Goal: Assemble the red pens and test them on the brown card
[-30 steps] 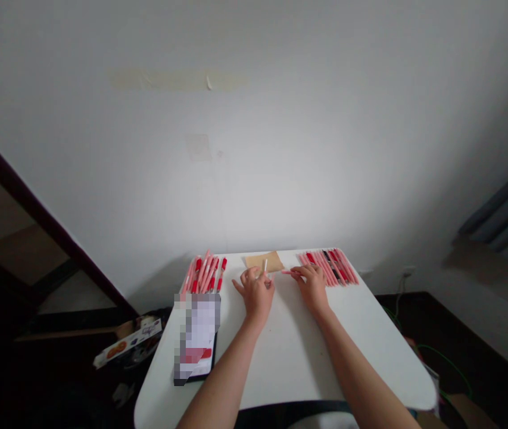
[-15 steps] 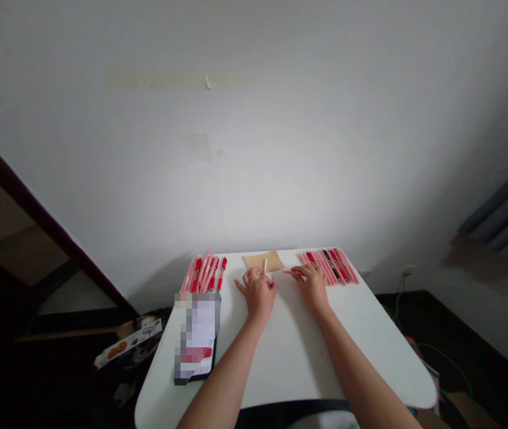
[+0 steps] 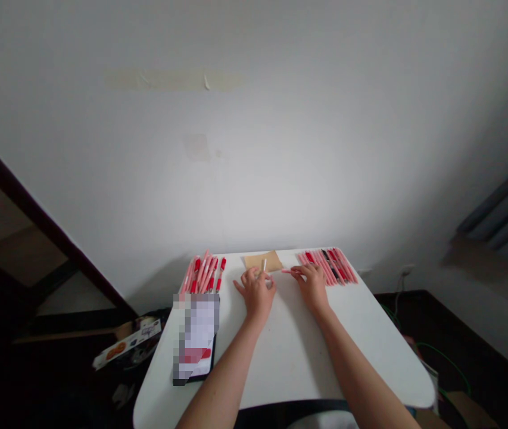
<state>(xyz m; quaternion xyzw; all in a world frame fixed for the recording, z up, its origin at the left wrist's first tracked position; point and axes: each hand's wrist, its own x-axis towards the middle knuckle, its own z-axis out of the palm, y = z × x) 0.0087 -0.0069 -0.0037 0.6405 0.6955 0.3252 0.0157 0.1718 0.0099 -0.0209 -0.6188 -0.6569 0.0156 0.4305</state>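
Observation:
My left hand (image 3: 256, 291) rests on the white table (image 3: 289, 351) with its fingers pinched round a thin white stick, perhaps a pen refill (image 3: 264, 264), that points up and away. My right hand (image 3: 312, 285) is closed on a pink pen barrel (image 3: 286, 271) whose tip points left toward the other hand. A row of pink and red pens (image 3: 329, 266) lies just right of my right hand. Another bunch of red-capped pens (image 3: 204, 274) lies at the far left of the table.
A brown paper envelope (image 3: 262, 260) lies at the table's far edge between the two pen groups. A dark tablet or book with a blurred cover (image 3: 195, 342) lies at the left edge. A printed box (image 3: 126, 344) sits on the floor at left. A wall stands behind.
Both hands stay in nearly the same place. The left hand's fingers have shifted slightly round the white stick. The pens on the table have not moved.

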